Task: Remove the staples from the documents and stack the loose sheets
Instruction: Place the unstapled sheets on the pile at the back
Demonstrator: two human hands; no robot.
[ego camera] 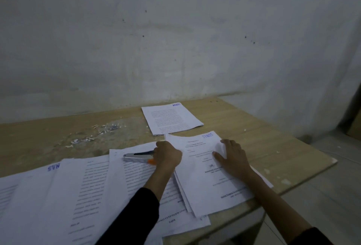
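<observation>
Two hands work on one document point(211, 168) at the right table edge: the right hand point(232, 156) lies flat and open on it, the left hand point(168, 155) is closed around a metal stapler-like tool point(138, 157). Judging from this, a staple is next; the tool's thin tip must slide under it. Loose sheets point(172, 118) lie stacked behind.

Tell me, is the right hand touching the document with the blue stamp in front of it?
Touching. In the head view the right hand lies flat on the document, palm and fingers pressed on the page with no gap visible.
</observation>
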